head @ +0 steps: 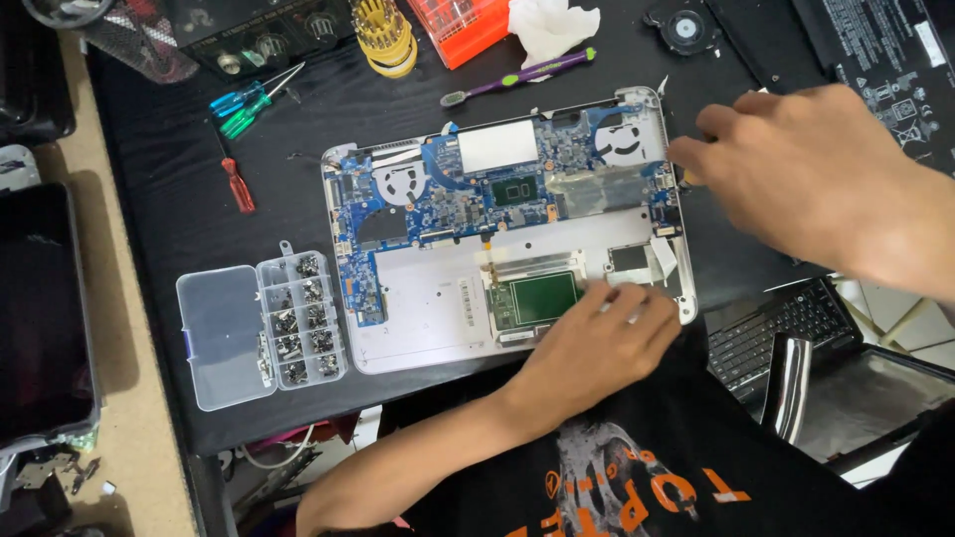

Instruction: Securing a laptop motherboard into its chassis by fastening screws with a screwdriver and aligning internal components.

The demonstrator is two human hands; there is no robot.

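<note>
1. An opened laptop (507, 234) lay bottom-up on a black desk (169, 199), its cover already off and its blue circuit board (448, 194), two fan housings and green pad board (535, 298) exposed.
2. The left hand (597, 343) rested flat on the laptop's front edge, fingers spread loosely beside the green pad board, holding nothing and steadying the shell.
3. The right hand (796, 169) reached to the laptop's right rear corner, fingertips drawn together at the hinge area; whether they pinched a small part could not be told.
4. A clear parts box (264, 323) stood open to the left of the laptop, its small compartments filled with dark screws, which suggested much of the unfastening was done.
5. The board itself sat in place in the shell, so its removal appeared to remain.
6. Small screwdrivers (244, 104) with blue, green and red handles lay at the rear left, a purple toothbrush (522, 75) behind the laptop, and a loose round fan (686, 28) at the far right.
</note>
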